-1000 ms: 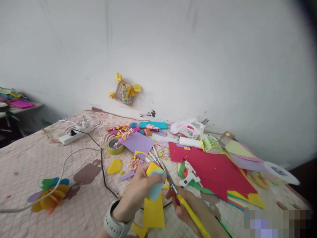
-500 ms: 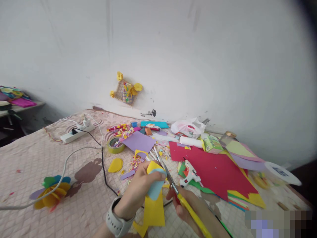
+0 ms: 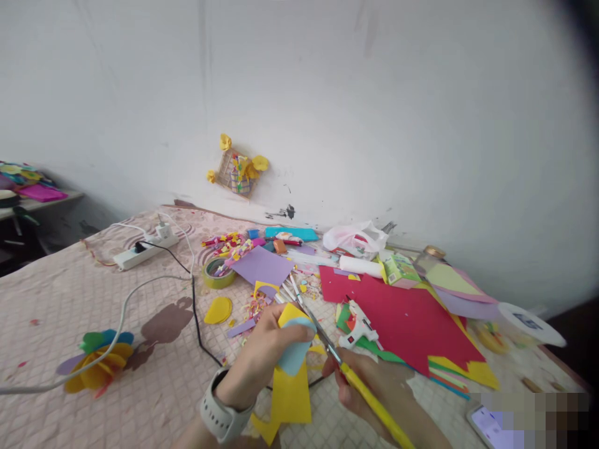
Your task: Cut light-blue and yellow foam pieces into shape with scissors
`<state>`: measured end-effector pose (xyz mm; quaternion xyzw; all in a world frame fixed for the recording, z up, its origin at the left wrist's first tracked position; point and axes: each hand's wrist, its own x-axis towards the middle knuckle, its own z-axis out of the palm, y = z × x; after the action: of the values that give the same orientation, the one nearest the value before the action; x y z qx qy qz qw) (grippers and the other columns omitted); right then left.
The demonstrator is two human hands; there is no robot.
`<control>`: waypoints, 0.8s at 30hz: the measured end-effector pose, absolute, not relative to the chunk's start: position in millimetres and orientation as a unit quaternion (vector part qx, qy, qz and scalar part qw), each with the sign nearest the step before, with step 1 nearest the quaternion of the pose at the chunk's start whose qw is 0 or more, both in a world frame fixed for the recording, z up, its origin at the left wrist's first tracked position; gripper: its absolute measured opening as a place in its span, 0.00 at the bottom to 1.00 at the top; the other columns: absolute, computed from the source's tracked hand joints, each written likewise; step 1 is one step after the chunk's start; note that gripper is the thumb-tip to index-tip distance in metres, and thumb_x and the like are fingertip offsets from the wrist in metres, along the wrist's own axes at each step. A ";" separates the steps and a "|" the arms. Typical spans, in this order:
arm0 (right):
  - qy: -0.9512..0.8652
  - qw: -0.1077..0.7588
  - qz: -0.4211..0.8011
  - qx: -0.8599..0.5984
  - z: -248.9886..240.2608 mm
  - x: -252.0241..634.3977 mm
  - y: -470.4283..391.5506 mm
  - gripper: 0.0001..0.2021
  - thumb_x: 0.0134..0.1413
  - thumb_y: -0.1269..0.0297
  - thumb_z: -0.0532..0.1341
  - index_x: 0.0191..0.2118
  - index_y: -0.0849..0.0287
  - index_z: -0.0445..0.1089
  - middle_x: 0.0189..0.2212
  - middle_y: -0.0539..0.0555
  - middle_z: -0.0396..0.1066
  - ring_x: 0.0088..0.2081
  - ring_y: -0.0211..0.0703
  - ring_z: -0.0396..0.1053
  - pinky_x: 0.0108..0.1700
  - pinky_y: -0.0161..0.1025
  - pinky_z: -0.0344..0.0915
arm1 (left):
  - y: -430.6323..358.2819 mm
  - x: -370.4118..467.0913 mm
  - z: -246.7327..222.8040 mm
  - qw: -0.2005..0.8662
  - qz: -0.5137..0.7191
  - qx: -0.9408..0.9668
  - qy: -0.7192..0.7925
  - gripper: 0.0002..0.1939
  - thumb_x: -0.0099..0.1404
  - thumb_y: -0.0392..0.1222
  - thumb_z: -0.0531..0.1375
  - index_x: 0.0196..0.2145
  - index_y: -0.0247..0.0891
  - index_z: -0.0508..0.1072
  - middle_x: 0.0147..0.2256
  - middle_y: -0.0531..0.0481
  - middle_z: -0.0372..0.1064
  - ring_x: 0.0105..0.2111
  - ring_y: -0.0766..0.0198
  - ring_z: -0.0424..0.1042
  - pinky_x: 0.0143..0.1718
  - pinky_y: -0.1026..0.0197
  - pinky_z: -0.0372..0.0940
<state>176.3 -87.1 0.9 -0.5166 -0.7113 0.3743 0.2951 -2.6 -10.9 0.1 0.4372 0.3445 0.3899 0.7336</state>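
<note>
My left hand (image 3: 262, 343), wearing a pale watch (image 3: 223, 408), pinches a light blue paper piece (image 3: 294, 358) against a strip of yellow paper (image 3: 291, 396). The blue piece lies on top, partly under my thumb. My right hand (image 3: 365, 386) is closed around scissors with a yellow handle (image 3: 374, 405). Their metal blades (image 3: 322, 333) point up and left, just beside the right edge of the yellow paper. Whether the blades touch the paper is unclear.
A white glue gun (image 3: 360, 327) rests on red sheets (image 3: 393, 318). Left are yellow cut-outs (image 3: 218, 310), a tape roll (image 3: 219, 274), a power strip (image 3: 146, 251) with trailing cables, and a colourful paper flower (image 3: 98, 365). A phone (image 3: 489, 427) lies lower right.
The scissors and my right hand have shifted slightly right, away from the paper. My left hand keeps the same hold on both papers. More of the phone shows at lower right.
</note>
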 end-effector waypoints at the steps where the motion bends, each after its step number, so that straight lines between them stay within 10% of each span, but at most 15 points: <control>1: -0.719 0.278 0.367 -0.520 1.7 178.7 -86.2 0.10 0.55 0.54 0.56 0.35 0.54 0.65 0.22 0.46 0.60 0.22 0.37 0.57 0.25 0.32 0.58 | -10.9 -2.4 -0.1 0.732 0.387 0.441 0.346 0.05 0.47 0.35 0.62 0.25 0.34 0.73 0.20 0.52 0.68 0.18 0.68 0.65 0.20 0.68 0.57; 24: -0.743 0.105 0.323 -0.577 17.2 199.2 -83.8 0.12 0.57 0.53 0.53 0.33 0.57 0.61 0.23 0.47 0.58 0.25 0.38 0.57 0.25 0.31 0.56 | -3.5 6.0 -11.1 0.732 0.354 0.465 0.350 0.05 0.47 0.35 0.63 0.25 0.33 0.73 0.20 0.54 0.66 0.17 0.72 0.60 0.19 0.69 0.55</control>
<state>199.2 -83.8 17.2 -0.5773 -0.7425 0.3232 0.1050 6.0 -3.5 -11.1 0.4649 0.3498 0.3545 0.7320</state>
